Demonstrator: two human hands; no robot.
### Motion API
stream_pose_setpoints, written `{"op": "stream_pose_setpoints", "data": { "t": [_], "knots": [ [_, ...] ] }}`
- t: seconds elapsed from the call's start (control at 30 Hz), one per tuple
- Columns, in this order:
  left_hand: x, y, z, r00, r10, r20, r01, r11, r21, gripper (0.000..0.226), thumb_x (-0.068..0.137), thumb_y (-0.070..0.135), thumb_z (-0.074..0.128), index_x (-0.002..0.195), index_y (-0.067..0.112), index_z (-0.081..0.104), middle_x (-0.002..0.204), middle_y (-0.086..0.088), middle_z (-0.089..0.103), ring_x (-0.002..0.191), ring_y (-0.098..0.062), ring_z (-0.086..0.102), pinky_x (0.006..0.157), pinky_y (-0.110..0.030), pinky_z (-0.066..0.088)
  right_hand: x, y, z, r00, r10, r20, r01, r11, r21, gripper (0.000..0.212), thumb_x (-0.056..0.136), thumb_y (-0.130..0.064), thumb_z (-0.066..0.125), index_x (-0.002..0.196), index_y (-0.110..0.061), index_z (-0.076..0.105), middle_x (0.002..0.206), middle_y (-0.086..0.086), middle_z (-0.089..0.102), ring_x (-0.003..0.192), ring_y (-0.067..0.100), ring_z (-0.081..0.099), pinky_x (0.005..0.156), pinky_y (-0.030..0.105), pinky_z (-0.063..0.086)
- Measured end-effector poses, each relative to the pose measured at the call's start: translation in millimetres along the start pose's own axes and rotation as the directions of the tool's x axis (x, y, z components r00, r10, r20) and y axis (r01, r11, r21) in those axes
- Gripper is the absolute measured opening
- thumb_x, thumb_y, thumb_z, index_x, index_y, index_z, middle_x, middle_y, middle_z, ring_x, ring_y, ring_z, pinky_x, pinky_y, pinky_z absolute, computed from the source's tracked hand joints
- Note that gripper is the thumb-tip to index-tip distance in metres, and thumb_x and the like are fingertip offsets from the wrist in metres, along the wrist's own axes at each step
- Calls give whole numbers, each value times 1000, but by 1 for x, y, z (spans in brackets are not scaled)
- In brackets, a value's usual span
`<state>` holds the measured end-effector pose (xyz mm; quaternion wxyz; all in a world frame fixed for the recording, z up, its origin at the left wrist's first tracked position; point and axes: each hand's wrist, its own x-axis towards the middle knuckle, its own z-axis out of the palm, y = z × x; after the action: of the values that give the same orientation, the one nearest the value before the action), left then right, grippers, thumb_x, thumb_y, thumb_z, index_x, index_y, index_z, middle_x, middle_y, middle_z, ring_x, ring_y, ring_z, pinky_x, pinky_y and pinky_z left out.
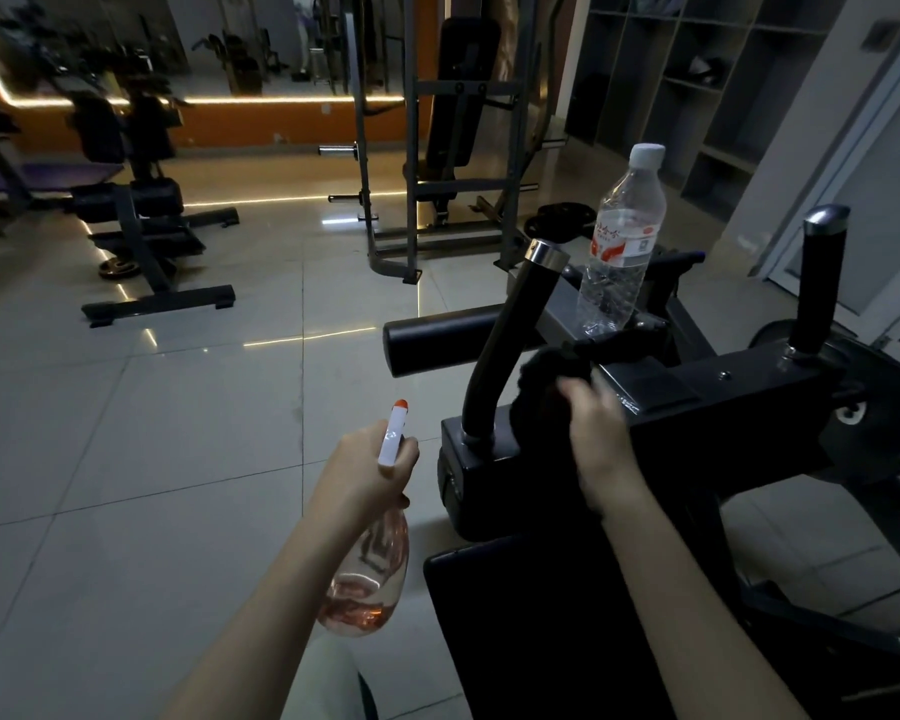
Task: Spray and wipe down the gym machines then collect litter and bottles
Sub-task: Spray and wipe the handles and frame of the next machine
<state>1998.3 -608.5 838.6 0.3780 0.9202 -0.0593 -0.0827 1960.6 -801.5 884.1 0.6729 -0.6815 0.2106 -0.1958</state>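
Note:
My left hand (367,472) grips a clear pinkish spray bottle (367,579) with a white and orange nozzle, held left of the black gym machine (707,407). On the machine's frame, beside its curved left handle (510,324), my right hand (596,433) holds a dark cloth (539,376). An upright clear plastic water bottle (619,241) with a red and white label stands on the machine just behind the cloth. The machine's black seat pad (531,615) lies below my right arm.
A straight black handle (822,283) rises on the machine's right. Other benches (141,210) and a rack (437,148) stand further back on the glossy tiled floor (178,407). Grey cubby shelves (697,70) line the far right wall. Weight plates lie on the floor.

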Motion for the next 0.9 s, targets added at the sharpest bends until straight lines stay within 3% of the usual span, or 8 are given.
{"op": "stream_pose_setpoints", "data": {
  "t": [0.07, 0.13, 0.2, 0.27, 0.43, 0.63, 0.8, 0.9],
  "knots": [
    [-1, 0, -2, 1000, -1, -1, 1, 1000, -7, 33, 97, 21, 44, 67, 9, 39, 60, -3, 47, 39, -1, 57, 44, -19, 32, 24, -15, 2, 995, 102, -13, -94, 959, 268, 21, 96, -18, 46, 109, -9, 60, 102, 9, 65, 96, 22, 60, 87, 33, 47],
    [-2, -1, -5, 1000, -11, 9, 11, 999, -36, 34, 96, 22, 44, 66, 9, 37, 60, -4, 48, 45, -11, 64, 43, -20, 31, 42, -28, 8, 988, 120, 100, -152, 890, 430, 38, 98, -29, 41, 122, -4, 57, 109, 12, 65, 99, 25, 62, 80, 33, 51],
    [-4, -2, -8, 1000, -19, 19, 21, 998, -59, 34, 97, 23, 44, 66, 9, 38, 63, -7, 50, 51, -17, 68, 44, -21, 33, 52, -38, 17, 973, 70, 220, -168, 869, 466, 46, 98, -35, 34, 125, -5, 56, 111, 14, 66, 98, 28, 64, 75, 32, 53],
    [-6, -4, -10, 999, -24, 27, 26, 998, -64, 33, 97, 23, 44, 68, 8, 38, 64, -8, 51, 52, -19, 69, 44, -22, 34, 53, -42, 23, 954, 10, 301, -166, 851, 498, 46, 99, -34, 29, 117, -6, 61, 109, 16, 67, 101, 30, 64, 84, 37, 51],
    [-7, -9, -10, 999, -34, 27, 35, 999, -25, 32, 97, 24, 44, 69, 9, 40, 62, -6, 51, 49, -16, 68, 44, -22, 34, 48, -20, 27, 942, -70, 328, -107, 864, 493, 45, 94, -31, 37, 119, 0, 58, 103, 18, 63, 93, 27, 61, 76, 34, 47],
    [-4, -8, -10, 998, -58, 29, 60, 996, -63, 32, 96, 22, 44, 68, 7, 39, 64, -10, 50, 50, -17, 68, 49, -28, 33, 28, 20, 23, 962, 81, 260, -146, 959, 242, 26, 96, -13, 43, 118, -14, 57, 85, -1, 66, 83, 15, 63, 64, 26, 50],
    [-1, -2, -8, 998, -47, 46, 51, 996, -71, 34, 96, 22, 43, 66, 7, 36, 64, -10, 49, 51, -19, 69, 49, -29, 34, 23, 14, 16, 963, -25, 267, 32, 999, -20, 21, 92, -2, 43, 94, -14, 61, 74, -4, 59, 69, 9, 54, 64, 20, 43],
    [-1, -1, -8, 998, -47, 38, 50, 995, -87, 36, 96, 21, 43, 65, 8, 34, 60, -8, 45, 50, -19, 68, 49, -29, 32, 19, -4, 15, 981, -195, 0, 194, 974, -121, 21, 96, -11, 47, 112, -19, 58, 91, -12, 60, 84, 6, 57, 76, 15, 43]
  ]
}}
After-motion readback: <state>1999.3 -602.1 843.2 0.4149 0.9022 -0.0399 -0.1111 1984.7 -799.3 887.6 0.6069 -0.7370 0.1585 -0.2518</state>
